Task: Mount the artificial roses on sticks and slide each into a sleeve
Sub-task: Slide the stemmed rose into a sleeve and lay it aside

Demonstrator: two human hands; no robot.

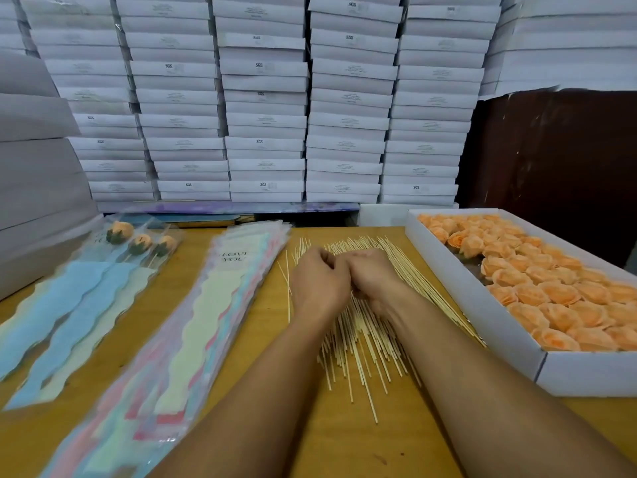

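From the head camera we see our left hand [319, 281] and right hand [370, 276] side by side, knuckles touching, over the heap of sticks [358, 332] on the wooden worktop [262, 391]. Both have curled fingers, but we cannot tell what either grip holds. To the right, an open white box [482, 315] is packed with orange roses [558, 294]. Left of the sticks lies a stack of pastel sleeves [193, 336]. Further left, three roses already sleeved [141, 241] rest near the worktop's far edge. Stacked white boxes [265, 98] fill the wall behind.
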